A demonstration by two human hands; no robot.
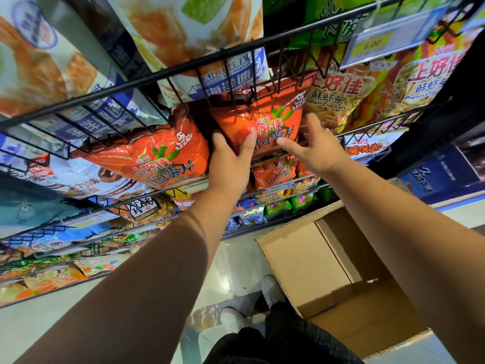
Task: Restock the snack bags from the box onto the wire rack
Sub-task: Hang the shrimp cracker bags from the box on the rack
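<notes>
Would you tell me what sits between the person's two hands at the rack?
In the head view, a shiny orange snack bag lies between the left hand, which grips its lower edge, and the right hand.

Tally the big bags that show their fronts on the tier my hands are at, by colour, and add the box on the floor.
Large orange snack bags: 2, one gripped by the left hand
Yellow prawn cracker bags: 2
Open brown cardboard box: 1
Total: 5
</notes>
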